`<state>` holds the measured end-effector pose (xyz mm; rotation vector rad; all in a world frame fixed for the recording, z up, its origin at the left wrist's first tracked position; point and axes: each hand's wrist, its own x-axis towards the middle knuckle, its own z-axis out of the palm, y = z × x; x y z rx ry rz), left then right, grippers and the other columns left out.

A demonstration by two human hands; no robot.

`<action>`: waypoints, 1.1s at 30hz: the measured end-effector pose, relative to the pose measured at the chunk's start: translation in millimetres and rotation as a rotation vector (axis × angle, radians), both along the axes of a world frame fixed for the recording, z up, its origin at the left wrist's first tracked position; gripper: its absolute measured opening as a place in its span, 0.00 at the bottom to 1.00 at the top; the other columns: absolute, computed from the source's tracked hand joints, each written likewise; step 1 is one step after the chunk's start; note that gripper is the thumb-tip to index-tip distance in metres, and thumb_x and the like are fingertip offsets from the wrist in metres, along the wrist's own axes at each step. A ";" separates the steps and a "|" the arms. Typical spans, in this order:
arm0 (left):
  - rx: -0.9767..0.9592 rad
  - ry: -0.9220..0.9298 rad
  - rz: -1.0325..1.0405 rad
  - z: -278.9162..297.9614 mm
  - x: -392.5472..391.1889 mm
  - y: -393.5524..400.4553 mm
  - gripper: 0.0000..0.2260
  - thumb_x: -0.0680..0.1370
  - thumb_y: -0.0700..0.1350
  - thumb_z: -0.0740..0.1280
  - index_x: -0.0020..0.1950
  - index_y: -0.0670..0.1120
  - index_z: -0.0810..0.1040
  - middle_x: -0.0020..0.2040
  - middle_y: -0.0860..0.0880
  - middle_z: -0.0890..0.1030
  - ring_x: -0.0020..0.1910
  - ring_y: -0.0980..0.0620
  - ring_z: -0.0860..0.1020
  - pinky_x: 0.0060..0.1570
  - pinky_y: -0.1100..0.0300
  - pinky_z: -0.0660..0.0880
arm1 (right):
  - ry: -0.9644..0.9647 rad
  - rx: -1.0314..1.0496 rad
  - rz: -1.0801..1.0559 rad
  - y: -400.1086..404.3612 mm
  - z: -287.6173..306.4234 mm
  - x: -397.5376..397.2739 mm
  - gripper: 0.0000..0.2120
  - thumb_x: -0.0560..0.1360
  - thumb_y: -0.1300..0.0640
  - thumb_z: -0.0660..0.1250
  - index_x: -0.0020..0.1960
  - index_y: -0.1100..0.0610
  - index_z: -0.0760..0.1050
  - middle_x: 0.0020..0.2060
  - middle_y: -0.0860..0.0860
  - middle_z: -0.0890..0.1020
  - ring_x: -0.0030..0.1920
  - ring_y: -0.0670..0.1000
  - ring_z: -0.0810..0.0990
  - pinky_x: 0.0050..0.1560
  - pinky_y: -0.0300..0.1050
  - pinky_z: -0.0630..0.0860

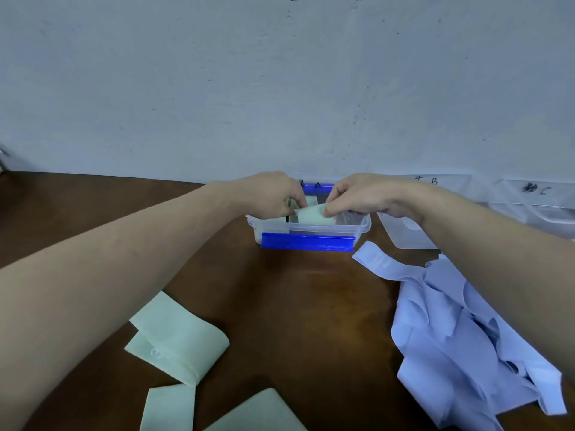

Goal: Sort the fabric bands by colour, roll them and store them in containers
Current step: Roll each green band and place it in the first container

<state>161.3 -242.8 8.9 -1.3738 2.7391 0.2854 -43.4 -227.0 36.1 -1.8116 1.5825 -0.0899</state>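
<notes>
A rolled pale green band [314,215] sits in the clear container [357,227] with blue clips, at the table's [295,306] far edge by the wall. The right hand [367,197] pinches the roll's right end with curled fingers; the left hand [273,194] reaches into the container's left side, fingers curled on green fabric there. Both forearms stretch forward across the table. Loose green bands [177,337] lie near the front left edge; a heap of pale blue bands [466,337] lies right. Two more clear containers [404,234] stand at the far right.
</notes>
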 end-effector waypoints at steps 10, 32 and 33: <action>-0.039 -0.055 -0.038 -9.7 -1.6 -13.2 0.13 0.81 0.43 0.64 0.62 0.57 0.81 0.62 0.57 0.78 0.51 0.57 0.71 0.51 0.61 0.66 | 0.144 0.237 0.146 -21.4 -6.6 15.4 0.05 0.75 0.57 0.72 0.50 0.57 0.79 0.30 0.48 0.70 0.27 0.46 0.64 0.30 0.38 0.61; 0.048 -0.031 0.020 -5.8 -0.9 -4.1 0.15 0.83 0.44 0.60 0.66 0.54 0.79 0.66 0.55 0.77 0.59 0.55 0.74 0.58 0.63 0.67 | 0.184 0.109 0.116 -15.1 -8.7 19.2 0.10 0.75 0.52 0.72 0.52 0.57 0.84 0.36 0.51 0.76 0.33 0.48 0.70 0.32 0.38 0.68; 0.048 -0.036 0.023 -3.3 0.0 -0.7 0.15 0.83 0.45 0.59 0.66 0.55 0.78 0.66 0.56 0.76 0.61 0.55 0.74 0.59 0.62 0.67 | 0.193 0.071 0.111 -11.8 -4.5 18.4 0.12 0.76 0.50 0.71 0.53 0.57 0.84 0.37 0.51 0.78 0.35 0.49 0.70 0.34 0.40 0.69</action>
